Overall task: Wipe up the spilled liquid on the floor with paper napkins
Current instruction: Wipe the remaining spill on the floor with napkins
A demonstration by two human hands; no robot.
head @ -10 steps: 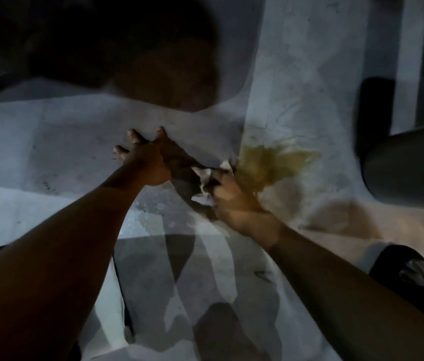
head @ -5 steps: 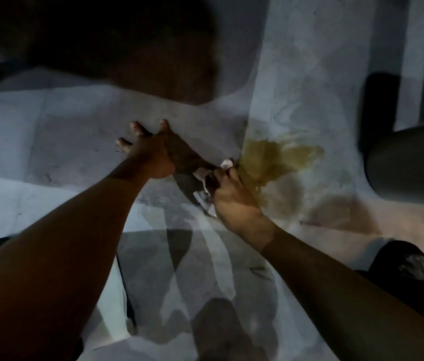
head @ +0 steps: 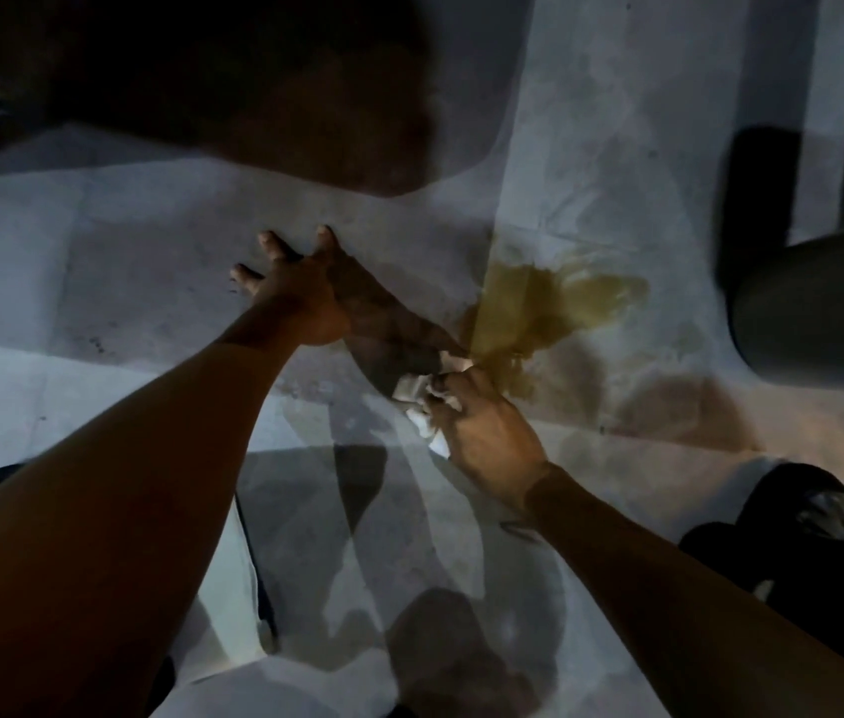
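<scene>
1. While my left hand point(head: 300, 298) stays flat on the floor point(head: 114, 282), fingers spread, my right hand point(head: 482, 432) has carried the crumpled paper napkin point(head: 417, 401) it grips to the near edge of the yellowish spill point(head: 554, 303).
2. Wiping has barely begun, I judge; the puddle just beyond my right fingertips looks whole.
3. A dark rounded object point(head: 818, 308), unidentifiable, sits right of the spill and may crowd my stroke; my dark shoe point(head: 798, 505) is beside my right forearm.

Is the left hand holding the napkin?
No, the left hand is spread open with nothing in it, while the right hand grips the white napkin beside the yellow spill.
</scene>
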